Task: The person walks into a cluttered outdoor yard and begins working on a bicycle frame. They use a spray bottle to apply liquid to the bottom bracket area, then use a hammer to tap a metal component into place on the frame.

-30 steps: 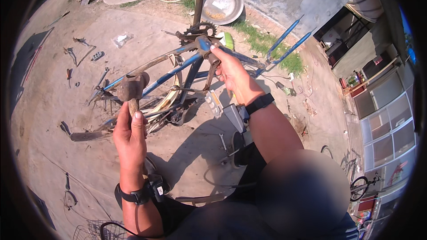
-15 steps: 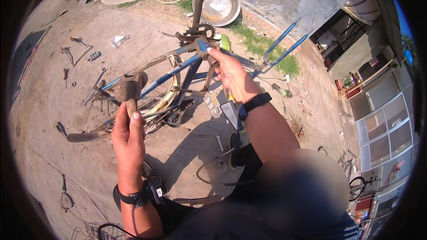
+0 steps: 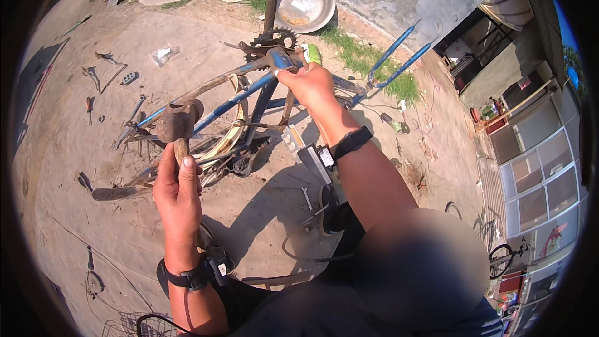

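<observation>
My left hand (image 3: 178,181) is closed round the wooden handle of a hammer (image 3: 178,122), whose heavy rusty head points up. To the right, my right hand (image 3: 309,87) grips a blue, rusty bicycle frame (image 3: 231,105) at the joint beside the crank, thumb lying on the tube. Its other fingers are mostly hidden. A toothed chainring (image 3: 274,39) and an upright rusty crank arm (image 3: 272,3) stand just beyond that joint. The second crank arm (image 3: 289,107) hangs below my right hand. The blue fork (image 3: 392,59) sticks out at the far right end.
A round metal basin (image 3: 327,0) leans at the back by the wall. A spanner (image 3: 306,200) lies near my foot. Several loose parts and a screwdriver (image 3: 89,109) lie on the concrete at left. A dark hose (image 3: 296,254) curves close to my legs.
My right hand has shifted slightly left and up over the frame joint and now covers the rusty round end seen before. My left hand and the hammer have barely moved.
</observation>
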Demonstrator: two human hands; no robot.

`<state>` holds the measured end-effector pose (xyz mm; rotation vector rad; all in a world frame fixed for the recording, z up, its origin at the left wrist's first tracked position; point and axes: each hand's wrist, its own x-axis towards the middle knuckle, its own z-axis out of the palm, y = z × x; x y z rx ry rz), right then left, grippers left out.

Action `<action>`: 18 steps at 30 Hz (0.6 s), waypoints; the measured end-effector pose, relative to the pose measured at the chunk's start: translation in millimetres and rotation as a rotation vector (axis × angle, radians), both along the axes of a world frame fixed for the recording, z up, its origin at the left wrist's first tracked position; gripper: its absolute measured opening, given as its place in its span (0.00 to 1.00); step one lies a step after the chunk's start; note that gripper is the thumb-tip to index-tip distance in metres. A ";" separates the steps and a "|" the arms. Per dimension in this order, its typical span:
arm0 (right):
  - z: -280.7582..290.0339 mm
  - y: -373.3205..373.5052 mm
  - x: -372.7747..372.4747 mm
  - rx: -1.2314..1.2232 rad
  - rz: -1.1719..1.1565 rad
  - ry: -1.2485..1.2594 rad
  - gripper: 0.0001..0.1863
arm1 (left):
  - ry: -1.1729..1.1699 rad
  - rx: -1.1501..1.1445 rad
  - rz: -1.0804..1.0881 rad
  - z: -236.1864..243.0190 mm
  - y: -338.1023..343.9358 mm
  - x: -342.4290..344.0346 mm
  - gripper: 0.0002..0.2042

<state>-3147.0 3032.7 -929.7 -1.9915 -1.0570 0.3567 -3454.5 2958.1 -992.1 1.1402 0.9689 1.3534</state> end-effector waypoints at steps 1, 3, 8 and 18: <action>-0.3 -1.7 -2.8 -0.015 -0.027 -0.077 0.24 | 0.001 0.002 -0.005 0.2 0.0 -0.5 0.22; -0.7 -2.6 -1.3 -0.003 -0.038 0.005 0.27 | 0.000 0.007 -0.015 1.5 0.9 -2.2 0.22; -5.5 -5.9 2.9 0.066 -0.035 0.486 0.29 | 0.004 0.001 -0.039 -0.4 1.0 -6.3 0.24; 1.3 -7.8 -2.3 0.098 0.019 0.688 0.23 | -0.008 -0.013 -0.041 0.5 1.4 -10.0 0.24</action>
